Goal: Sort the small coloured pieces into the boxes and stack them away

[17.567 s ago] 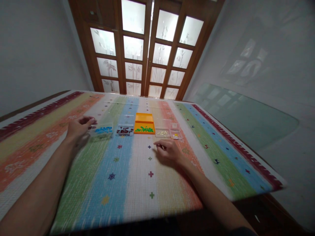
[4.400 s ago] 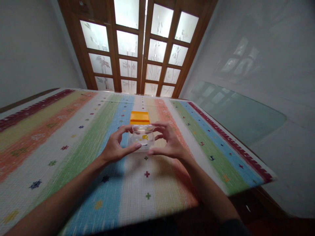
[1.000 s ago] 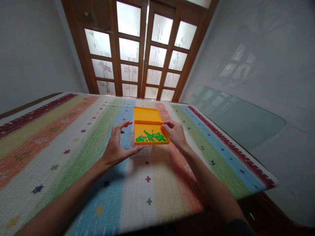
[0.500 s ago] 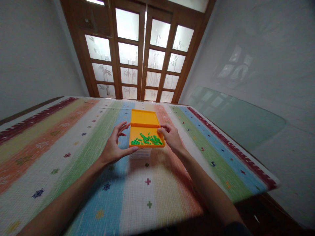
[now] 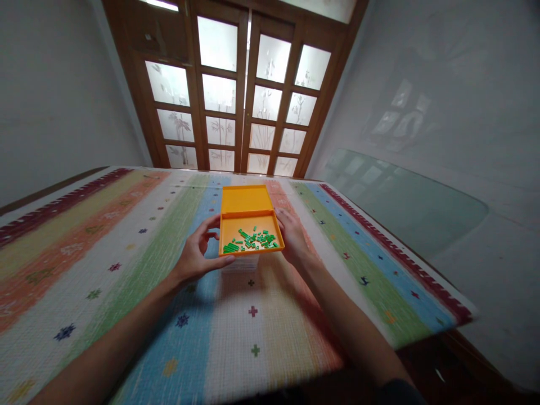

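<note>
An orange hinged box [image 5: 234, 222] lies open in the middle of the view, its lid [image 5: 247, 198] tipped back on the far side. Several small green pieces [image 5: 266, 241], much like toy building bricks, lie scattered in the near half. My left hand [image 5: 194, 252] grips the box's left edge, thumb along the near left corner and fingers behind the side. At the right side, my right hand [image 5: 292, 235] holds the edge, with some fingers hidden behind or under it. Beneath the box's front edge shows a clear, stacked-looking object [image 5: 240, 264], mostly covered.
A striped tablecloth [image 5: 143, 270] with small printed figures covers the table. Beyond its far edge stand wooden doors [image 5: 242, 124] with frosted panes. A sheet of glass [image 5: 405, 191] is against the right wall, and the table's near right edge drops to a dark floor.
My right hand has shifted from pinching the box's inner right rim to cupping its outer right side. The box has moved slightly left and its tray looks tilted a little more toward me.
</note>
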`<state>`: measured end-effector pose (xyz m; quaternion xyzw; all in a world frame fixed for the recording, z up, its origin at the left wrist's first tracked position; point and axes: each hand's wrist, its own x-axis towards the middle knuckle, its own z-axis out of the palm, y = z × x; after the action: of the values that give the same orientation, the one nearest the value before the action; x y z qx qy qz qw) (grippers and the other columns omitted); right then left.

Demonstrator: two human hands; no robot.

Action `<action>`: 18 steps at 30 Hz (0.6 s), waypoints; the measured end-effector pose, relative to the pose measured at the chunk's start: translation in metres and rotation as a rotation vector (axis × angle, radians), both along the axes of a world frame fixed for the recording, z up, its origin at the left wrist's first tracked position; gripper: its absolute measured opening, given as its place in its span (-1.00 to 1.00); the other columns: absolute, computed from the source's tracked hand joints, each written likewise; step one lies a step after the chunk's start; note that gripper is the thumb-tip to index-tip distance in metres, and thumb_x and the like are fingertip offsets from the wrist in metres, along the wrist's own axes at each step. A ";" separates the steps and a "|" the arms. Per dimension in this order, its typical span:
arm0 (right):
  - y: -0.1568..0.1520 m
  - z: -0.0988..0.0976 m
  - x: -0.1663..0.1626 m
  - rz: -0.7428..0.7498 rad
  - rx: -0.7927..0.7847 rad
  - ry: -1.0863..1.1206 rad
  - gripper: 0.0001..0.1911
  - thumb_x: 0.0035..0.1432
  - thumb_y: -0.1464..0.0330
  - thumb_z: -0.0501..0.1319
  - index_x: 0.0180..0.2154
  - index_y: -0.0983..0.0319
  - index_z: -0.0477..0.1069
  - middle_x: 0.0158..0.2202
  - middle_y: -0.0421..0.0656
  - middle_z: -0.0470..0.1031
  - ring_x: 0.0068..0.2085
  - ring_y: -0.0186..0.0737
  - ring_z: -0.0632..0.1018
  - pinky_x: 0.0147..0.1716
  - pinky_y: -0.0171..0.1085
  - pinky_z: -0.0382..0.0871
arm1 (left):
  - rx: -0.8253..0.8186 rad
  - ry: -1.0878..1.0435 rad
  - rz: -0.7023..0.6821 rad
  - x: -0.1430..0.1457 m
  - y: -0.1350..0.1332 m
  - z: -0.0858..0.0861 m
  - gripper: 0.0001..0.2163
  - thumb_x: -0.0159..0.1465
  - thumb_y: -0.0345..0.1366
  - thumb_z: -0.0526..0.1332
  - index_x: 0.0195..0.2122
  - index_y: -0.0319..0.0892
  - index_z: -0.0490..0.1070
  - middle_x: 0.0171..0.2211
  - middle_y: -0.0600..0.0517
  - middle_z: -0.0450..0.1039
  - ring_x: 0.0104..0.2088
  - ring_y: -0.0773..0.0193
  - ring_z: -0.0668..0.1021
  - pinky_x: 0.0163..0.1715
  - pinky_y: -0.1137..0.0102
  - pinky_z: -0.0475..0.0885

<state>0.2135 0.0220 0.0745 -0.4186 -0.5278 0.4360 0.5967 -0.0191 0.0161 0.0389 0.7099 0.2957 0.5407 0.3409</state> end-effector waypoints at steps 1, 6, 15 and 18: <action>0.000 -0.001 0.000 0.015 0.002 -0.015 -0.55 0.15 -0.10 0.15 -0.24 0.15 0.40 -0.21 -0.11 0.62 -0.14 -0.04 0.64 -0.27 -0.16 0.53 | -0.002 -0.001 0.004 0.000 0.000 -0.001 -0.15 -0.04 -0.03 0.53 0.27 -0.10 0.29 0.18 -0.22 0.40 0.15 -0.11 0.46 0.03 0.08 0.45; -0.001 -0.004 0.001 0.042 0.037 -0.055 -0.47 0.21 -0.14 0.10 -0.07 0.13 0.42 -0.11 -0.10 0.62 -0.06 0.00 0.63 -0.19 -0.08 0.55 | -0.009 0.019 0.031 0.000 0.000 -0.002 -0.15 -0.07 0.01 0.53 0.25 -0.11 0.32 0.16 -0.22 0.42 0.11 -0.10 0.49 0.02 0.06 0.46; -0.002 -0.007 -0.001 0.128 0.014 0.207 -0.59 0.16 0.01 0.28 -0.07 0.09 0.35 -0.19 -0.21 0.60 -0.19 -0.10 0.64 -0.24 -0.16 0.55 | -0.046 -0.050 0.020 0.000 0.000 -0.002 -0.20 -0.07 -0.02 0.53 0.19 -0.17 0.37 0.11 -0.21 0.45 0.08 -0.06 0.50 -0.01 0.15 0.43; -0.004 -0.004 -0.001 0.162 -0.028 0.284 -0.59 0.11 0.01 0.34 -0.14 0.11 0.38 -0.30 -0.24 0.58 -0.25 -0.16 0.62 -0.26 -0.20 0.54 | -0.075 -0.083 0.018 0.000 0.001 -0.003 -0.18 -0.12 -0.05 0.56 0.17 -0.19 0.38 0.12 -0.21 0.45 0.11 -0.08 0.48 0.01 0.17 0.40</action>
<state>0.2123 0.0183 0.0704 -0.3171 -0.4641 0.5448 0.6223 -0.0188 0.0168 0.0361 0.6710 0.3078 0.5612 0.3741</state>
